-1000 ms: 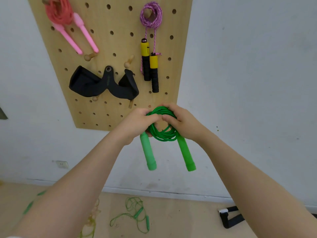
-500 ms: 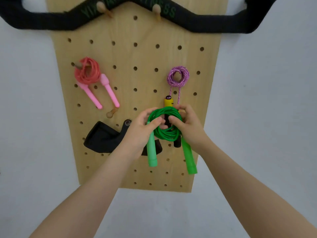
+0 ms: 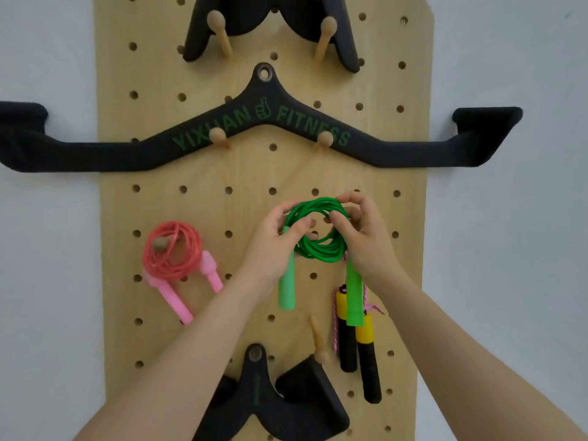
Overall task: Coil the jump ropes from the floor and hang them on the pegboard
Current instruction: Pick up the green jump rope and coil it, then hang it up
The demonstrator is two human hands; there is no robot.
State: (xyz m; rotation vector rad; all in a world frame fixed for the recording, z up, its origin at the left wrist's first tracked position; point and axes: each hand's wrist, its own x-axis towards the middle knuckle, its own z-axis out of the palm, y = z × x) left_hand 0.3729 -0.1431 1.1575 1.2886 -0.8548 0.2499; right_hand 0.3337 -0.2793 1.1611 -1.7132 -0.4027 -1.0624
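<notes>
I hold a coiled green jump rope (image 3: 318,249) up against the wooden pegboard (image 3: 248,176). My left hand (image 3: 276,246) pinches the coil's left side and my right hand (image 3: 362,237) pinches its right side. Its two green handles hang down below my hands. A coiled red rope with pink handles (image 3: 173,249) hangs on a peg at the left. Behind the green rope's right handle hangs a purple rope with yellow-and-black handles (image 3: 359,342), its coil hidden by my right hand.
A wide black pull-down bar (image 3: 270,135) rests on two pegs above my hands. Another black handle (image 3: 270,23) hangs at the top and a third (image 3: 276,405) at the bottom. A bare wooden peg (image 3: 318,342) sticks out below the green rope.
Both hands have lifted the green coil from below the board up to its middle rows. The view has tilted up, so the floor is out of sight.
</notes>
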